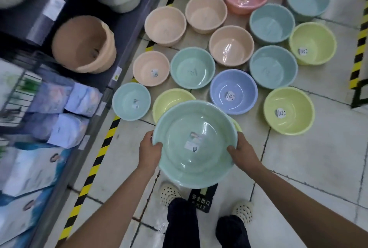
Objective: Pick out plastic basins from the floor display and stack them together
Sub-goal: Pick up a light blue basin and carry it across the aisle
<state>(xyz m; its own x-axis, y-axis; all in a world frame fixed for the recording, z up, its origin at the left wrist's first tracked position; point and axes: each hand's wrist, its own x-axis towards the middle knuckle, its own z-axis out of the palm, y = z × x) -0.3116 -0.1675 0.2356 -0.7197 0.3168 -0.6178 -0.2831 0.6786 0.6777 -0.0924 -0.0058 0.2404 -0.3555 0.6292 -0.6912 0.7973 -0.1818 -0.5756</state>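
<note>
I hold a large mint-green plastic basin above the tiled floor, in front of my legs. My left hand grips its left rim with the thumb curled inside. My right hand grips the right rim the same way. A sticker sits on the basin's bottom. Behind it a yellow basin is partly hidden. Several more basins stand on the floor beyond: a blue one, a green one, a small light-blue one, a yellow one, peach, teal and pink ones farther back.
A dark shelf unit runs along the left, with buckets and packaged goods on it. Yellow-black hazard tape lines the floor by its base and at the right edge. My feet in white perforated shoes stand by a floor exit sign.
</note>
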